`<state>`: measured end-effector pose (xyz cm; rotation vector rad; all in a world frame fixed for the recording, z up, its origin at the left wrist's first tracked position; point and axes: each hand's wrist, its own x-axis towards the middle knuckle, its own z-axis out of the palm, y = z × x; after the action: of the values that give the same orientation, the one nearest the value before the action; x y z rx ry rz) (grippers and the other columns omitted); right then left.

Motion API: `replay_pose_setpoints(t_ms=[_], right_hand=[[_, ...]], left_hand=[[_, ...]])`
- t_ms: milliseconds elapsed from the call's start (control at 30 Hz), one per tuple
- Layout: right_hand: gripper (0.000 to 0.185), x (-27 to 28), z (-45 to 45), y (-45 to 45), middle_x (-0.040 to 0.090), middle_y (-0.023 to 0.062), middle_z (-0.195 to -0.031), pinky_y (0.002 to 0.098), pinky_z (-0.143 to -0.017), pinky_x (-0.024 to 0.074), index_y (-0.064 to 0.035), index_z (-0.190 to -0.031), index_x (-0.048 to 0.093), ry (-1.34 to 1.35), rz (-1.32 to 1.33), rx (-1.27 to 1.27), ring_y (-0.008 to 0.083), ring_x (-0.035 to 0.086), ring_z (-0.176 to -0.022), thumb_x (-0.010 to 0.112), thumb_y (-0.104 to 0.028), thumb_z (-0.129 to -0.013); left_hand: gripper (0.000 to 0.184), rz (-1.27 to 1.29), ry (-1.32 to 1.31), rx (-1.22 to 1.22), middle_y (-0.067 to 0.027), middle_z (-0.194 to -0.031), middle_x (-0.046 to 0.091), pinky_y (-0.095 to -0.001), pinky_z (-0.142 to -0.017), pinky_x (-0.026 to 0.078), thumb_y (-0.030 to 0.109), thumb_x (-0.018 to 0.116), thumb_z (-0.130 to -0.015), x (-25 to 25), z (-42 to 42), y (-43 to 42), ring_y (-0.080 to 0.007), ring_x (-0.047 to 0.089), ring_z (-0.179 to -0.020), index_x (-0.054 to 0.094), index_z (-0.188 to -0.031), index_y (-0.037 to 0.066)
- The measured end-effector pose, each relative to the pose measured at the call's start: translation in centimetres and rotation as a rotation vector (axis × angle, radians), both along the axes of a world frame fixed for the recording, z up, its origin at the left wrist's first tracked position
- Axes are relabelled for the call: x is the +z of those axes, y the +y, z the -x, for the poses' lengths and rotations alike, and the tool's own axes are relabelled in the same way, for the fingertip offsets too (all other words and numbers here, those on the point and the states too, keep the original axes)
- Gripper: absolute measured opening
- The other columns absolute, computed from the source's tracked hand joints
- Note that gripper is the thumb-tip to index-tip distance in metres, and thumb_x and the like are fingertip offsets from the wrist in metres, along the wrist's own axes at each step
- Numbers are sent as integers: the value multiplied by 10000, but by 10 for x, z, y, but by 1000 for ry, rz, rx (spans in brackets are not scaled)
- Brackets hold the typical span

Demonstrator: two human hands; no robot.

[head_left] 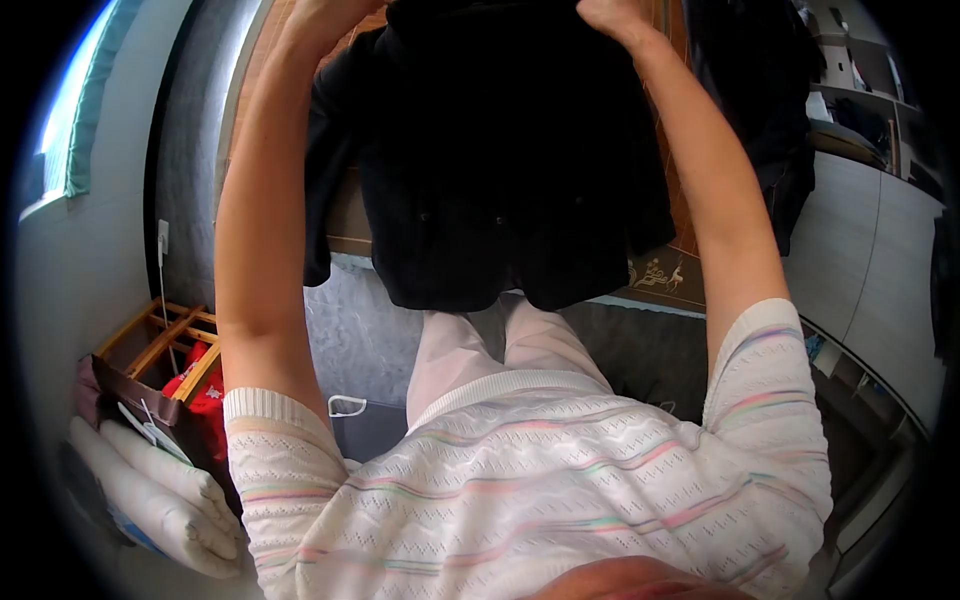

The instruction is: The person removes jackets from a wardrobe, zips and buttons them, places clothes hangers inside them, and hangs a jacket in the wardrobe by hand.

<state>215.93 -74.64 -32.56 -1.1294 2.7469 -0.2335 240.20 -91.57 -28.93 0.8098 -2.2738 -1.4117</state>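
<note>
A black jacket (pixel 500 170) hangs spread out in front of me, its lower hem above my thighs and one sleeve (pixel 322 200) dangling at the left. A few small buttons show faintly near the hem. My left hand (pixel 335 14) is at the jacket's upper left, closed at its edge, with the fingers partly cut off by the top of the view. At the upper right, my right hand (pixel 612 14) is closed on the other shoulder area. The jacket's collar is dark and runs up to the frame's edge.
Behind the jacket is a bed with a brown mat (pixel 680 280) bearing a deer print. More dark clothing (pixel 765 110) lies or hangs at the right, near pale cabinets (pixel 835 230). At lower left stand a wooden-framed rack (pixel 165 345) and rolled white bedding (pixel 165 495).
</note>
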Motion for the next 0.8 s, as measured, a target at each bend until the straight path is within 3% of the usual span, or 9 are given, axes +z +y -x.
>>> replay_pose_setpoints(t_ms=[100,133,200,233,267,333,400,600,800], right_hand=[[238,13,-5,-13,636,218,-905,408,-754,492,-22,-850,669,13,-159,-45,350,615,-886,535,-114,-676],[234,1,11,-18,634,226,-900,410,-746,492,-12,-840,668,12,-195,-13,357,615,-881,529,-107,-677],[225,-30,43,-21,625,254,-880,414,-718,488,25,-812,656,-76,-105,6,382,611,-866,515,-87,-678],[223,-29,41,-21,622,260,-878,414,-714,487,30,-809,654,-85,-103,6,384,610,-864,515,-84,-676],[222,-23,32,-22,619,266,-877,415,-710,486,34,-807,651,-94,-102,7,387,609,-861,516,-82,-675],[218,-12,22,-24,616,273,-867,414,-702,483,40,-799,648,-111,-107,45,388,610,-853,515,-80,-675],[213,-7,18,-24,614,277,-851,411,-695,482,43,-788,647,-137,-123,104,386,612,-842,512,-79,-677],[217,-21,31,-10,613,272,-803,411,-679,474,45,-779,649,-278,-165,177,378,617,-801,505,-76,-671],[232,-18,18,4,625,250,-803,395,-695,480,29,-806,656,-292,-109,165,373,619,-808,549,-143,-691]], left_hand=[[195,433,-27,210,-156,-819,650,-332,-642,486,128,581,-792,28,4,32,-261,616,-716,657,-933,18],[204,666,203,269,-202,-890,619,-356,-683,489,89,580,-773,1,15,24,-331,604,-798,651,-953,26],[197,727,350,272,-213,-909,604,-339,-698,487,51,578,-760,2,21,55,-339,598,-819,656,-939,28],[233,744,180,149,-187,-940,619,-319,-727,494,11,610,-747,-1,28,79,-297,611,-849,639,-978,16],[221,652,84,-109,-59,-851,652,-306,-706,498,37,579,-789,-18,29,96,-195,616,-753,659,-988,92],[397,700,44,-188,-85,-1027,589,-384,-862,447,-44,521,-752,-85,53,106,-261,570,-958,612,-1092,140],[337,634,-131,-277,-90,-985,614,-356,-844,458,-17,532,-759,-111,62,94,-243,582,-948,618,-1059,110],[493,203,-240,-448,-116,-922,637,-350,-834,476,-85,493,-709,-141,62,61,-263,594,-941,616,-1102,184],[452,264,-378,-572,-125,-1039,624,-344,-911,453,-44,563,-742,-150,65,70,-252,594,-951,586,-1156,135]])
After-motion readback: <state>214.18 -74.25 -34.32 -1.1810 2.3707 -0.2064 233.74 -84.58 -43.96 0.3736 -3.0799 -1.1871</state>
